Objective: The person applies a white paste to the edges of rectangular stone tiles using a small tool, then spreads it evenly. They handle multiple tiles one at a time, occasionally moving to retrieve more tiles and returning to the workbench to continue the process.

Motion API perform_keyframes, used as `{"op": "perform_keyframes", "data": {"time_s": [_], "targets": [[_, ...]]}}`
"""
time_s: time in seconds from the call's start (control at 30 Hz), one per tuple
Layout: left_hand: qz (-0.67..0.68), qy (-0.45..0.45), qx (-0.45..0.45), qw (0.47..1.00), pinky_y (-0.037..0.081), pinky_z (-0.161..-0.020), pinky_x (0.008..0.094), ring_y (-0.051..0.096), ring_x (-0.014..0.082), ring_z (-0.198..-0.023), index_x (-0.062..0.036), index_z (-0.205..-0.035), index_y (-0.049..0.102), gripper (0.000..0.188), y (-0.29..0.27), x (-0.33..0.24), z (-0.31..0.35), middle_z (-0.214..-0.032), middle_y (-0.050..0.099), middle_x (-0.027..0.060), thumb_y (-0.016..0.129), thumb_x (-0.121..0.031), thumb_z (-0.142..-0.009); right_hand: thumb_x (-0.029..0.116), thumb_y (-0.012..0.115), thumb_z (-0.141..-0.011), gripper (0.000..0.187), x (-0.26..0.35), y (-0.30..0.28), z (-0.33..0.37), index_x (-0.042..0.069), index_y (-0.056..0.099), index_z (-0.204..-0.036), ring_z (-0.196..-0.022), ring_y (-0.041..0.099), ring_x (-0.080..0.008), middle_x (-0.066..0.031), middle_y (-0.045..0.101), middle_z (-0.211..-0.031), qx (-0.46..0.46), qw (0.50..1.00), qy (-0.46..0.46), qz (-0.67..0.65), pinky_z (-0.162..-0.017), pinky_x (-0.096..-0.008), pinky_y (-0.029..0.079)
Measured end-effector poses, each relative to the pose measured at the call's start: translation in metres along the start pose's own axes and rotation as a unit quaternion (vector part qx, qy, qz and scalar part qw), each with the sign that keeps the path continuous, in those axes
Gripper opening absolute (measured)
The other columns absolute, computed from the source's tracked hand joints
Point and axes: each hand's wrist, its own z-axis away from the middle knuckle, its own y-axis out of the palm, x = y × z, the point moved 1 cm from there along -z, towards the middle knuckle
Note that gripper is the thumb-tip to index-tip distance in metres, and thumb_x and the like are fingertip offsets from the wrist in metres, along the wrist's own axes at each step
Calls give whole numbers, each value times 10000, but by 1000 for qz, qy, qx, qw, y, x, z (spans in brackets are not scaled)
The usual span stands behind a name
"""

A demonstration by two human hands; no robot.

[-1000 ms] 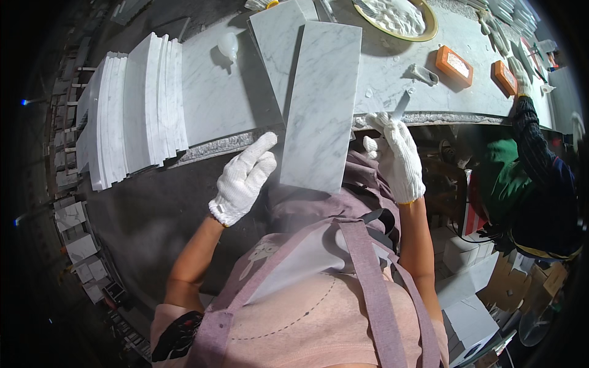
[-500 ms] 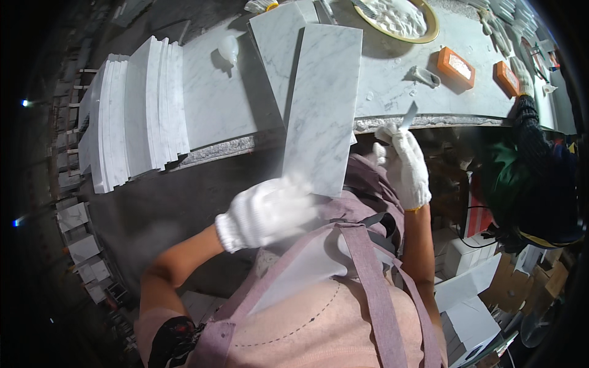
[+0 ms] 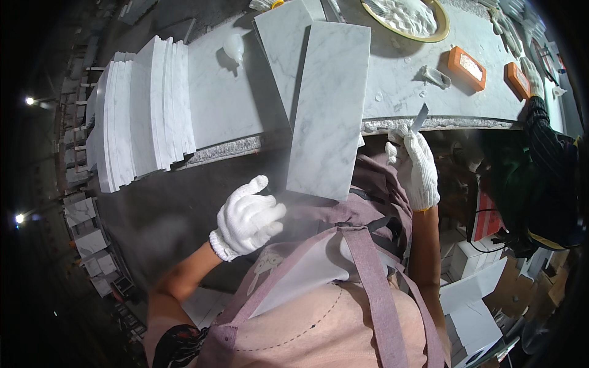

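Note:
A long white marble tile [image 3: 328,110] with grey veins lies across a second marble tile [image 3: 279,46], its near end sticking out past the table's front edge. My left hand [image 3: 248,218], in a white knit glove, hangs in the air left of that near end. Its fingers are apart and nothing is in them. My right hand [image 3: 417,165], also gloved, is at the table edge to the right of the tile. It grips a small flat metal blade [image 3: 421,118] with a slanted tip pointing up; the handle is hidden in the fingers.
Upright marble slabs [image 3: 147,110] stand in a row at left. The marble tabletop [image 3: 399,73] bears a translucent squeeze bulb [image 3: 234,48], a bowl of white powder [image 3: 445,24], an orange block [image 3: 467,67] and a clear scoop-like piece [image 3: 436,76]. At right, a co-worker's gloved hand [image 3: 532,76] touches another orange block [image 3: 518,80].
My left hand, blurred beside the tile's near end before, has drawn away to the left with fingers spread. My right hand keeps the blade upright. The whole view has shifted slightly.

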Motion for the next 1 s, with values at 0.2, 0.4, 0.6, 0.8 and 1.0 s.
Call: {"op": "perform_keyframes", "data": {"time_s": [0.2, 0.4, 0.6, 0.8, 1.0], "targets": [[71, -202, -163, 963, 546, -918, 442, 680, 345, -900, -46, -1087, 707, 218, 30, 3, -1, -937, 700, 144, 714, -218, -952, 221, 617, -1045, 244, -8, -10, -3, 67, 656, -1229, -1013, 672, -177, -82, 727, -1166, 18, 999, -18, -33, -797, -325, 541], [274, -404, -145, 861, 535, -900, 319, 666, 154, -1012, -3, -1240, 654, 421, 44, 4, 6, -1090, 732, 101, 714, -340, -996, 263, 626, -1042, 245, 10, -4, -8, 78, 686, -1191, -1039, 689, -198, -81, 732, -1167, 83, 995, -39, -30, -793, -335, 557], [394, -431, -56, 810, 477, -956, 274, 567, 108, -1062, 57, -1334, 551, 550, 57, 15, -9, -1200, 649, 46, 660, -389, -1033, 239, 603, -1054, 283, 38, 30, -26, 50, 614, -1265, -1096, 695, -267, -148, 682, -1285, 91, 995, -11, -37, -889, -414, 594], [452, -341, -55, 822, 484, -872, 287, 558, 112, -954, 13, -1213, 619, 457, 55, 14, -28, -1078, 658, 46, 688, -392, -1013, 187, 580, -1058, 265, 66, 78, -68, 4, 612, -1246, -1136, 666, -221, -107, 659, -1259, 133, 989, -24, 53, -977, -399, 567], [383, -379, -65, 840, 456, -665, 355, 473, 152, -723, -6, -866, 616, 426, 59, 17, -29, -742, 547, 64, 756, -398, -957, 275, 628, -1042, 246, 74, 104, -117, 82, 683, -1184, -1005, 644, -114, -20, 702, -1153, 78, 974, -52, 207, -789, -281, 551]]}}
